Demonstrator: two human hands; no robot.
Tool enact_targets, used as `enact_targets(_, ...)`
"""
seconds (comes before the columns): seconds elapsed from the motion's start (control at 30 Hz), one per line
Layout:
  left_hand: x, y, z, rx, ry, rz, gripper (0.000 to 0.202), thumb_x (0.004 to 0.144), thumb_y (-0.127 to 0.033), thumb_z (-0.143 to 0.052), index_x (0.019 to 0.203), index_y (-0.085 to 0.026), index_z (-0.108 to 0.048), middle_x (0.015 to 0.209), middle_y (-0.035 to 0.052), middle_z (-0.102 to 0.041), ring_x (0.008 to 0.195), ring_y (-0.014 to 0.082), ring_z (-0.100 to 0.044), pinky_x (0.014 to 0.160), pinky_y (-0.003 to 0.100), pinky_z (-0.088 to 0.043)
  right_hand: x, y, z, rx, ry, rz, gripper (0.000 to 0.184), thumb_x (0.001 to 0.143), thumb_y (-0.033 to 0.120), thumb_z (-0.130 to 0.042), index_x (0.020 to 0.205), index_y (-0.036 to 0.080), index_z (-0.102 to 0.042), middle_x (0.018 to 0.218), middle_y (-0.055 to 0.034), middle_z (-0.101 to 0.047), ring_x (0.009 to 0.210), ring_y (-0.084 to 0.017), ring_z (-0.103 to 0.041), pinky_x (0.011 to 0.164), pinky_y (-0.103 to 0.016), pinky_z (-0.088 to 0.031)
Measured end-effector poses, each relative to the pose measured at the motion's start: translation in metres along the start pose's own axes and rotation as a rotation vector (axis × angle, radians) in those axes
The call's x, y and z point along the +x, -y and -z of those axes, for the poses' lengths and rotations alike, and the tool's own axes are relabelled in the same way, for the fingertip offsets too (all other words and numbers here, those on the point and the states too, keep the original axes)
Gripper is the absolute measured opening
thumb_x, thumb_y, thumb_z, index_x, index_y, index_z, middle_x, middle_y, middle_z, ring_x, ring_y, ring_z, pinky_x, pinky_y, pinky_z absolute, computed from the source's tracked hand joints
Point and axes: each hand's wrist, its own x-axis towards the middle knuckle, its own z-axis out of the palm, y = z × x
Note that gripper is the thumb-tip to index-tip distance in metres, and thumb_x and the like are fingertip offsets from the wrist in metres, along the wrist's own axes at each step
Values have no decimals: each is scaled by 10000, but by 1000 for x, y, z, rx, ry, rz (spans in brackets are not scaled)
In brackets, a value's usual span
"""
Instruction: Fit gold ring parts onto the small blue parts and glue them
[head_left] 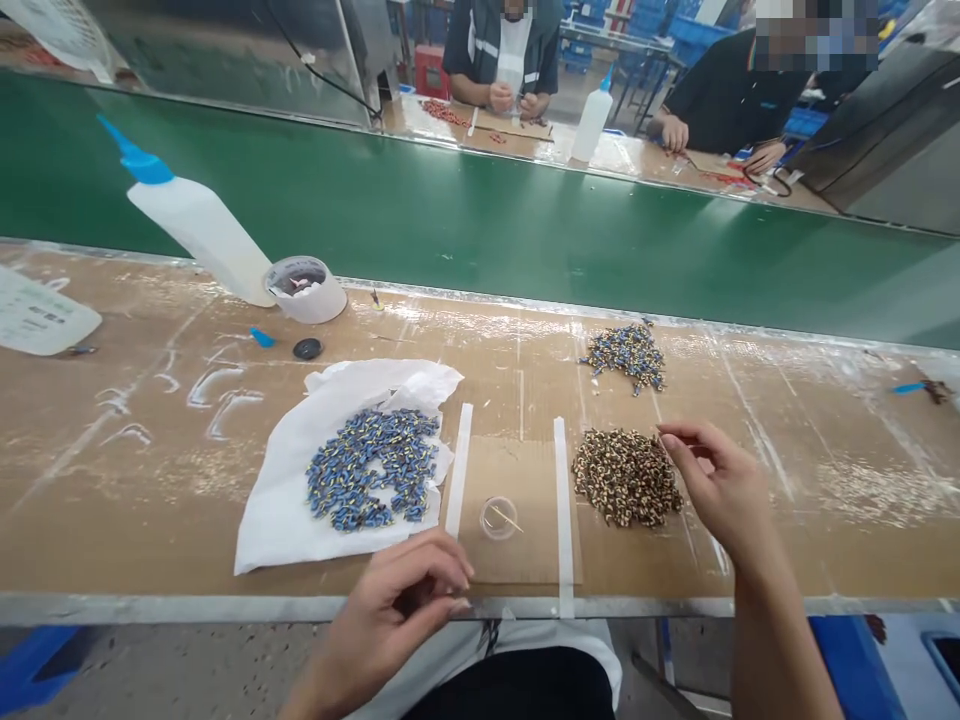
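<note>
My left hand [405,600] hovers at the table's front edge with its fingers pinched together on something too small to make out. My right hand [716,485] is beside a heap of small brown and cream parts [626,478], fingers curled with the fingertips at the heap's upper right edge. Between my hands lies a taped-down cardboard square [514,520] with a small clear dish [499,517] holding a thin stick. A pile of small blue parts [375,468] rests on a white cloth [281,500] to the left. A second, mixed blue pile [626,355] lies farther back.
A white squeeze bottle with a blue tip [195,225] leans beside a tape roll [304,288] at the back left. A green conveyor belt [480,215] runs behind the table. Two other people work across it, with another bottle [592,120] near them.
</note>
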Motion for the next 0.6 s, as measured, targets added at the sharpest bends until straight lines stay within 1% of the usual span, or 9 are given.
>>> enact_targets(0.03,1,-3,8,2,-26,-3,78,917,-208,-622,847,-193,-652,879,70,-681,783,172,-634,651,245,-490,10,-5,4,-36,79,19,244,940,416,-591,995,214,-717,918,-53,-724,766,-195,-654,709,-329,-503)
enact_targets(0.1,6,-7,23,40,-93,-3,63,913,-194,-615,877,-206,-665,869,62,-689,837,192,-651,711,264,-522,29,-8,4,-76,214,85,249,942,418,-577,976,215,-719,915,-51,-725,751,-193,-656,681,-319,-499)
enact_targets(0.2,17,-8,38,144,-167,26,67,905,-218,-617,894,-211,-683,863,53,-703,843,201,-659,743,279,-541,46,-4,-9,-135,308,169,228,922,401,-588,960,213,-711,878,-47,-725,728,-198,-664,654,-319,-493)
enact_targets(0.27,19,-4,38,229,-209,50,84,904,-249,-617,891,-204,-687,873,53,-710,832,200,-664,743,276,-548,51,-2,-18,-189,342,192,187,897,371,-610,944,220,-709,818,-31,-720,702,-200,-663,630,-311,-474)
enact_targets(0.3,18,-1,36,275,-248,57,91,903,-261,-619,888,-201,-687,879,53,-713,829,199,-666,745,273,-550,52,-2,-23,-209,361,195,166,888,353,-613,928,224,-709,792,-23,-716,692,-201,-662,619,-306,-463)
enact_targets(0.4,7,11,28,393,-423,58,78,893,-260,-634,879,-202,-684,901,47,-715,862,198,-674,781,266,-549,53,-6,-31,-227,413,198,145,887,309,-583,848,234,-701,781,-15,-712,698,-205,-663,621,-303,-447)
enact_targets(0.43,3,14,27,404,-448,65,75,895,-257,-633,880,-203,-683,910,46,-715,876,198,-675,794,265,-547,53,-8,-33,-230,424,203,159,892,299,-567,819,236,-694,790,-17,-712,708,-207,-663,630,-304,-446)
enact_targets(0.5,-1,18,28,388,-427,94,96,914,-262,-614,887,-195,-677,920,53,-712,887,195,-671,800,263,-543,54,-10,-35,-260,439,214,180,894,285,-552,773,237,-676,800,-22,-705,721,-211,-657,638,-305,-435)
enact_targets(0.6,3,21,36,343,-372,141,145,942,-284,-585,896,-171,-663,898,65,-696,866,186,-648,790,271,-529,54,-14,-37,-349,454,225,170,889,280,-548,777,239,-671,811,-32,-691,722,-215,-645,625,-304,-410)
